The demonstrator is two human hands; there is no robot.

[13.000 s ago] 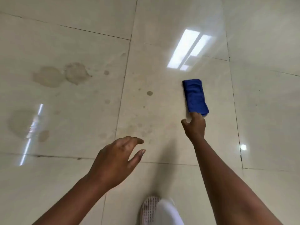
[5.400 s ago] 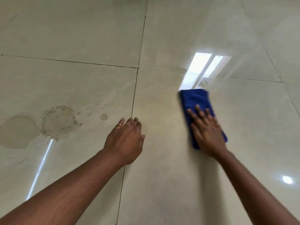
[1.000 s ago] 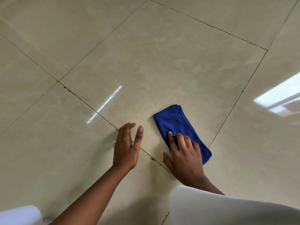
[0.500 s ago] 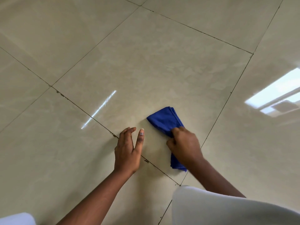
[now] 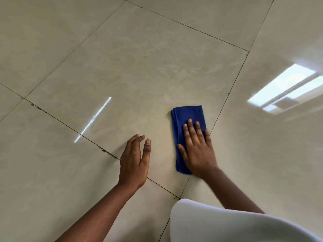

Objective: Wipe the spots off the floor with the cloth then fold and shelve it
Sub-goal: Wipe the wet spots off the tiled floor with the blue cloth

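Right hand (image 5: 197,151) spread flat on folded blue cloth (image 5: 187,116), hiding its near half; left hand (image 5: 134,161) open, resting on floor (image 5: 122,67).

Floor (image 5: 139,67) bare ahead and left; only cloth (image 5: 187,114) under right hand (image 5: 197,151), knee (image 5: 227,224) near, block right side.

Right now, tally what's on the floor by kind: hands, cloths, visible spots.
Hands: 2, left hand resting on the floor tile, right hand flat on the cloth
Blue cloths: 1, folded blue cloth
Spots: 0 visible in this view
Total: 3
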